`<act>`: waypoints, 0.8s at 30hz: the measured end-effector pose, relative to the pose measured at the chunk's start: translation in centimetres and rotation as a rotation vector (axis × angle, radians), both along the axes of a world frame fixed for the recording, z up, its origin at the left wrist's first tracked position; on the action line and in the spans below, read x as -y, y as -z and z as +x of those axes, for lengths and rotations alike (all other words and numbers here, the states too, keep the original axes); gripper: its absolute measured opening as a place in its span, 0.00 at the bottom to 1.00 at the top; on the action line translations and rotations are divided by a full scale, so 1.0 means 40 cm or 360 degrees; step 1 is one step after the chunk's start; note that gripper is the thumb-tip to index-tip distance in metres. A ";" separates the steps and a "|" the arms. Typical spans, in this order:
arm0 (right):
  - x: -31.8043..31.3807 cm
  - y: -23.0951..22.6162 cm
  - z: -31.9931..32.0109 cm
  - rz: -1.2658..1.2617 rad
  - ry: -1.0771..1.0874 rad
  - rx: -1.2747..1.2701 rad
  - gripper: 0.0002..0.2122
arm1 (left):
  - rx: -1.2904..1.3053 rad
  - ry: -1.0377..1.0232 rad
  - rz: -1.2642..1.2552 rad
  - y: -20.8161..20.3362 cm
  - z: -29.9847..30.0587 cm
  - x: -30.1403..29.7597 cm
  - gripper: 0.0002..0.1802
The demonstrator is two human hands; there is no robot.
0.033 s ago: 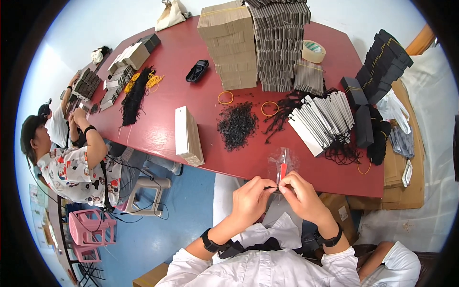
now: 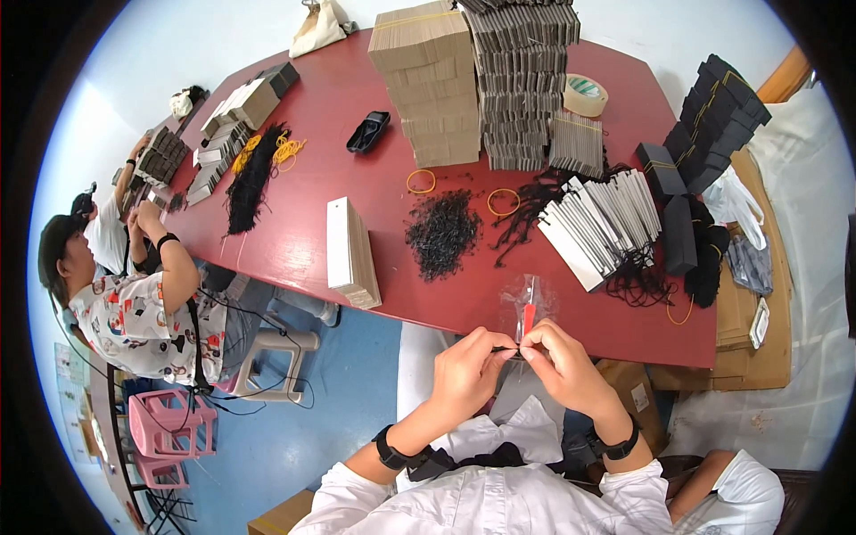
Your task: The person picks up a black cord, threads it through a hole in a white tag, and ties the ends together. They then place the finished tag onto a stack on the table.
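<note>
Far off to the left of the hands, another person (image 2: pixel 134 303) sits at the red table (image 2: pixel 303 241). A white stack of cards (image 2: pixel 349 254) stands up and to the left of the hands. A heap of black strings (image 2: pixel 443 234) lies on the table just above them.

The left hand (image 2: pixel 468 370) is pinched shut on a thin black string (image 2: pixel 505 350). The right hand (image 2: pixel 563 366) pinches the other end, and it also holds a small clear bag (image 2: pixel 528 308) with a red piece inside. The two hands touch at the fingertips, just in front of the table edge.

The string looks very light and floppy, so it would likely slip away easily. It seems best to pinch it close to its tip. The bag looks thin, soft and slippery too; holding it by its bottom edge seems best.

To the right and above the hands stand white tags (image 2: pixel 602 227) and black boxes (image 2: pixel 713 102).
</note>
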State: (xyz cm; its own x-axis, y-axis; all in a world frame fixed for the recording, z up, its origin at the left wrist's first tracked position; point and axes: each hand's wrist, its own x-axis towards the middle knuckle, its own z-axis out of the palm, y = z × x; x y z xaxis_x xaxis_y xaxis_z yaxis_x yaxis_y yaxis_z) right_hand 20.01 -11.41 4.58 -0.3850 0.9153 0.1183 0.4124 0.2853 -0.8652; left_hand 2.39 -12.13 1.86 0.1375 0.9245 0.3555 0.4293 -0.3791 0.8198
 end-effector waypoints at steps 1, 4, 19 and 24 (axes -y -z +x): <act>-0.002 -0.001 0.001 -0.0002 -0.0001 0.0000 0.03 | 0.0030 0.0074 -0.0137 -0.003 -0.005 -0.001 0.07; 0.000 -0.005 -0.001 0.0083 -0.0055 0.0084 0.03 | 0.0634 0.0262 -0.0869 0.013 -0.019 0.002 0.05; 0.018 0.011 -0.011 0.1086 -0.0008 0.0549 0.10 | 0.1333 0.0502 -0.1632 -0.021 -0.044 -0.003 0.09; 0.030 0.026 -0.021 0.1032 0.0136 0.0363 0.10 | 0.1394 0.0427 -0.1615 -0.027 -0.036 0.004 0.09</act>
State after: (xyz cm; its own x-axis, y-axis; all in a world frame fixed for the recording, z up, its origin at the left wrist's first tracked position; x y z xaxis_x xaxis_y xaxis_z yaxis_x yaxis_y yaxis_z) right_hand 19.18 -12.61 3.53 -0.3952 0.7152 0.5765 0.6079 0.6741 -0.4196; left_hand 0.97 -12.30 2.94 0.4350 0.8096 -0.3941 -0.3605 0.5577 0.7477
